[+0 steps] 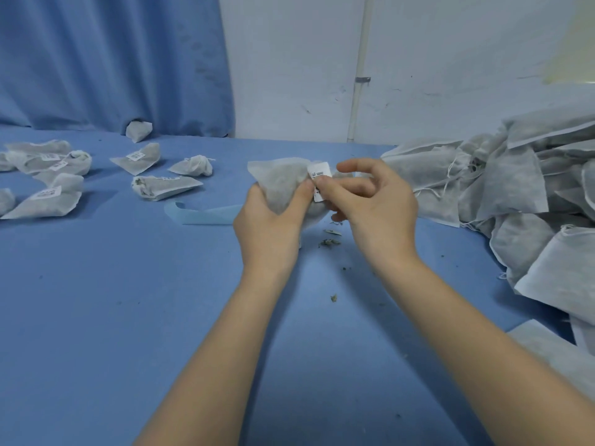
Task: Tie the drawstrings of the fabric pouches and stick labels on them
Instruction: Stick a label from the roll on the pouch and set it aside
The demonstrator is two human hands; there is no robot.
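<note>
Now the left hand (pixel 269 220) grips a filled pouch (pixel 280 181) above the blue table (pixel 128 317). The right hand (pixel 376 204) pinches a white label (pixel 318 180) against the pouch with thumb and fingers.

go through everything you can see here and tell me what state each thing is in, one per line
Held pouch: filled, off the table, gripped by left hand.
Label: against the held pouch, pinched by right hand.
Left pouches: lying spread out, several labelled.
Right pile: heaped, no labels showing.
Blue strip: lying curled on the table.
</note>
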